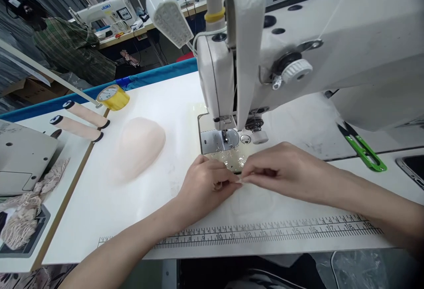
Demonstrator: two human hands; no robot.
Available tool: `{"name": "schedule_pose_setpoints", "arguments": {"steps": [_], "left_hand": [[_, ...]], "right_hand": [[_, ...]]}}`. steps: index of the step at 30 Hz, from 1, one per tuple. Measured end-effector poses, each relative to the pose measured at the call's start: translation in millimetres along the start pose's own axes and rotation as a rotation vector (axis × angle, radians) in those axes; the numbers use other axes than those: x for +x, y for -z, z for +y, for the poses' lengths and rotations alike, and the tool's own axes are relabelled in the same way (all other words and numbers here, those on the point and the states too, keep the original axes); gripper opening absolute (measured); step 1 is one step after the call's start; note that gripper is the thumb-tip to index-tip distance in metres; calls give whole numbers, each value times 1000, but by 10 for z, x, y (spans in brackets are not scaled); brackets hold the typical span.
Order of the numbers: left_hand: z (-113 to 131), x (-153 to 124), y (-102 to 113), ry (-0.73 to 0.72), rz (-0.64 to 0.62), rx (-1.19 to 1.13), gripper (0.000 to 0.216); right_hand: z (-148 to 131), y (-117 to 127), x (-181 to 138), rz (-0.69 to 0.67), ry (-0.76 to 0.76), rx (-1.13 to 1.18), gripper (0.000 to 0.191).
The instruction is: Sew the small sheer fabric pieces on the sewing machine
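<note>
My left hand (210,183) and my right hand (281,169) meet fingertip to fingertip just in front of the sewing machine's needle plate (215,142). Both are closed in a pinch. A tiny pale bit shows between the fingertips, too small to name. Above them rises the white sewing machine (218,72), its presser foot (225,136) over the plate. To the left of my hands, a sheer pale-pink fabric piece (142,145) lies on the white table (139,218).
Green thread snips (364,150) lie at the right. Two thread cones (79,123) and a yellow tape roll (113,97) sit at the left. A printed ruler (245,233) runs along the front edge. Beyond the table, a person (69,46) is near another sewing machine (109,10).
</note>
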State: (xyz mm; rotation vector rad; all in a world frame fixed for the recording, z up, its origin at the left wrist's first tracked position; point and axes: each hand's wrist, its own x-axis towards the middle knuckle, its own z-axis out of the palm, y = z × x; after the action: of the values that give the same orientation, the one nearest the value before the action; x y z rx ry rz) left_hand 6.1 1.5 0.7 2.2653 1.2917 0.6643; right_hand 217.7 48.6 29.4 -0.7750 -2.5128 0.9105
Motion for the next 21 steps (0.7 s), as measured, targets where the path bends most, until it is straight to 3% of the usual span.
{"name": "schedule_pose_setpoints", "arguments": {"steps": [4, 6, 8, 12, 15, 21], "left_hand": [[-92, 31, -100, -15, 114, 186, 4], [-122, 31, -121, -47, 178, 278, 23], [-131, 24, -122, -128, 233, 387, 31], [-94, -3, -109, -317, 281, 584, 18], [-52, -29, -109, -387, 272, 690, 19], [-41, -46, -98, -353, 204, 723, 27]], "right_hand": [[164, -120, 85, 131, -36, -161, 20], [245, -186, 118, 193, -58, -240, 21], [305, -234, 147, 208, -81, -291, 21], [360, -283, 186, 190, -95, -338, 23], [369, -303, 179, 216, -75, -400, 25], [373, -319, 132, 335, -67, -553, 34]]}}
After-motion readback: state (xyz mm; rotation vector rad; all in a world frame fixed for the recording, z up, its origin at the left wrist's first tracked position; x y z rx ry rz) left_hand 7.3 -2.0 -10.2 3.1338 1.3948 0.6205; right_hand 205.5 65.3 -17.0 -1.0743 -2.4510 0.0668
